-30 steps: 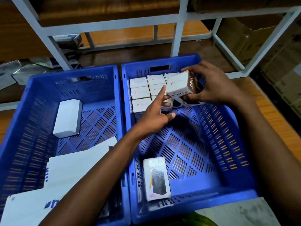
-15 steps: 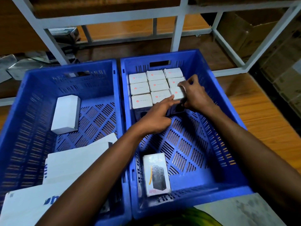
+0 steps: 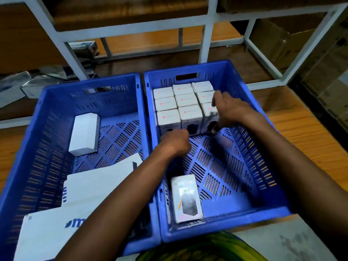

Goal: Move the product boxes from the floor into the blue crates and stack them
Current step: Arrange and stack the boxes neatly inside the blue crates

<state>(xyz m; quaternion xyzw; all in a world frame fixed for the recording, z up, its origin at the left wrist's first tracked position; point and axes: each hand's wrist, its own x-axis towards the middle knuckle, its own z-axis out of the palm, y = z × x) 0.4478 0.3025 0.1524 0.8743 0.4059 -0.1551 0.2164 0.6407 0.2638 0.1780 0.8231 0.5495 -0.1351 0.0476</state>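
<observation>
Inside the right crate [image 3: 222,76], nine product boxes [image 3: 185,99] stand packed at its far end. The right hand [image 3: 231,112] curls fingers and thumb around the corner box [image 3: 208,110] nearest the crate's right wall; the left hand [image 3: 175,142], fingers balled, sits mid-crate before the row.

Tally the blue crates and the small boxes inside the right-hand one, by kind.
Blue crates: 2
Upright small boxes: 9
Small box lying flat: 1
Total: 12
</observation>
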